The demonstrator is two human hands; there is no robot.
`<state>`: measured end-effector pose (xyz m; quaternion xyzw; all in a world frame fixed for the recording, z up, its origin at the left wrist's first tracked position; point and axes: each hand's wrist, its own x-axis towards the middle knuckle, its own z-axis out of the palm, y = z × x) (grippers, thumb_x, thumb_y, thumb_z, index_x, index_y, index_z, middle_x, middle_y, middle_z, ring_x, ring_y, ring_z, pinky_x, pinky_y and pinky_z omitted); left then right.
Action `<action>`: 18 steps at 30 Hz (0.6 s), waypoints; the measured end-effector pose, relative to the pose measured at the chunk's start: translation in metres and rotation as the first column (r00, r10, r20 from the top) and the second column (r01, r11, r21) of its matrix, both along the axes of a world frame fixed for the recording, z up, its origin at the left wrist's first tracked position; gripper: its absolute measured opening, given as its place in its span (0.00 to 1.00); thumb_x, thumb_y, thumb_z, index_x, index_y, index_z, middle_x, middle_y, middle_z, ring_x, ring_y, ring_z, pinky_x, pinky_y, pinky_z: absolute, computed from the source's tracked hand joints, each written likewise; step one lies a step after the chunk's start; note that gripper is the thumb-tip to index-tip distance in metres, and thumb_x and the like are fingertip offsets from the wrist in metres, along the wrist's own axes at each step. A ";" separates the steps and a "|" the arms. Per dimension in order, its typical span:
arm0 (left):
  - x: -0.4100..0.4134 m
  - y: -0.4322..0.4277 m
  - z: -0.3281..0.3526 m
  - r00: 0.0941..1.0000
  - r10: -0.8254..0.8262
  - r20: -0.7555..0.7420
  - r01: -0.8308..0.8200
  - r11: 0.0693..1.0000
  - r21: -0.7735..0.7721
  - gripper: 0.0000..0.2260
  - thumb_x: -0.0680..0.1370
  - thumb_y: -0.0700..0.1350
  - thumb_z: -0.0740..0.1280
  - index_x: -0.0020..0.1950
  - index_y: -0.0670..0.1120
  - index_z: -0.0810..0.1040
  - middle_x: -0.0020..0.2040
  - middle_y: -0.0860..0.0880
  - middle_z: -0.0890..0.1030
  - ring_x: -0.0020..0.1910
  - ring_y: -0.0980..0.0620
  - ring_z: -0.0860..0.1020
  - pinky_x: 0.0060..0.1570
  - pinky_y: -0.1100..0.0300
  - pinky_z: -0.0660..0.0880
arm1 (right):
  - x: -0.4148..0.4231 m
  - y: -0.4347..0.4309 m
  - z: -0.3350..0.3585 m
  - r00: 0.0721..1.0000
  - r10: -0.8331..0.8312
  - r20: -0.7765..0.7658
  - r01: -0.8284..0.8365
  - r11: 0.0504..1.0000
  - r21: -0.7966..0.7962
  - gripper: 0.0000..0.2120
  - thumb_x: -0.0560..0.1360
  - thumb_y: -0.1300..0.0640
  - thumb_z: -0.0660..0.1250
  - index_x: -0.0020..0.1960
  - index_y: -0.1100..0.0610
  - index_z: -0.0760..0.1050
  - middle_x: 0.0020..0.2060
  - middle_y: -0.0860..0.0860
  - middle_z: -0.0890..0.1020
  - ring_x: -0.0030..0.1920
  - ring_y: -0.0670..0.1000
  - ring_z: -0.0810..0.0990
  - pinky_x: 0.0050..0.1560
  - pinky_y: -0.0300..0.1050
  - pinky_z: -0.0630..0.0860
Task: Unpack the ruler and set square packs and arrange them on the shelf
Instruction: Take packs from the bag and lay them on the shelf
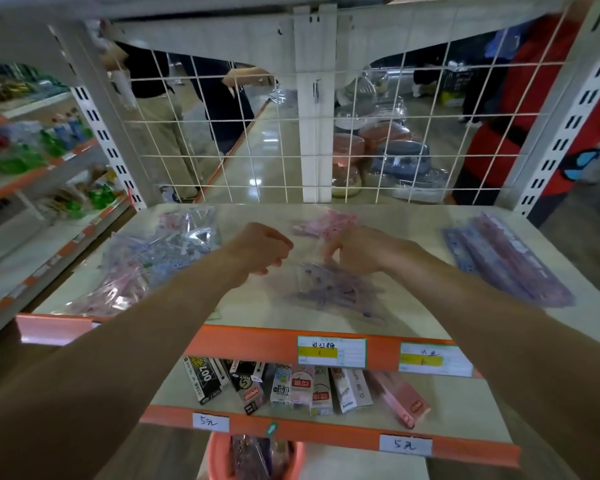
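Note:
Both of my arms reach over the pale shelf. My left hand is curled into a loose fist above the shelf's middle, and nothing shows in it. My right hand pinches the top edge of a clear purple ruler pack, which blurs as it lies tilted on the shelf. A pink pack lies just behind my right hand. A heap of clear set square packs covers the shelf's left side. Long purple and pink ruler packs lie in a row at the right.
A white wire grid closes the shelf's back; people stand beyond it. The orange shelf lip carries price tags. Boxed stationery fills the shelf below. A pink basket with more packs sits at the bottom.

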<state>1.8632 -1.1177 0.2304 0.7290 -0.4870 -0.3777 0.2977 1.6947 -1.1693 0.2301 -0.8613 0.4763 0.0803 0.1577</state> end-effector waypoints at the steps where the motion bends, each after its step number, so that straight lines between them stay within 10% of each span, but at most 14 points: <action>1: 0.002 0.000 0.000 1.000 -0.007 0.013 0.007 1.000 -0.002 0.06 0.77 0.37 0.65 0.49 0.44 0.81 0.48 0.41 0.81 0.44 0.49 0.77 0.39 0.61 0.71 | 0.002 -0.001 0.001 1.000 -0.004 -0.013 0.004 1.000 -0.006 0.20 0.77 0.67 0.54 0.63 0.56 0.76 0.65 0.54 0.75 0.62 0.55 0.75 0.60 0.44 0.72; 6: 0.030 0.000 0.007 0.990 -0.003 0.144 0.018 0.995 -0.101 0.09 0.77 0.37 0.65 0.53 0.43 0.82 0.46 0.43 0.81 0.40 0.52 0.76 0.34 0.68 0.70 | 0.017 -0.005 0.010 0.998 0.030 0.054 -0.026 0.996 -0.081 0.23 0.77 0.61 0.56 0.68 0.45 0.72 0.74 0.47 0.64 0.74 0.55 0.62 0.72 0.53 0.61; 11: 0.090 0.014 0.020 0.930 0.085 0.358 -0.015 0.981 -0.193 0.11 0.78 0.35 0.63 0.55 0.40 0.82 0.50 0.43 0.82 0.39 0.55 0.75 0.35 0.69 0.70 | 0.066 0.009 0.025 0.950 0.028 0.310 -0.057 0.995 0.086 0.13 0.79 0.56 0.61 0.62 0.50 0.77 0.59 0.45 0.76 0.59 0.45 0.74 0.52 0.26 0.67; 18: 0.161 0.049 0.013 0.892 0.176 0.416 -0.167 0.984 -0.057 0.13 0.77 0.38 0.66 0.61 0.42 0.77 0.62 0.42 0.76 0.49 0.49 0.75 0.44 0.60 0.71 | 0.152 0.019 0.004 0.970 0.029 0.243 -0.059 0.991 0.117 0.18 0.76 0.44 0.64 0.55 0.58 0.75 0.52 0.54 0.76 0.56 0.54 0.76 0.39 0.39 0.69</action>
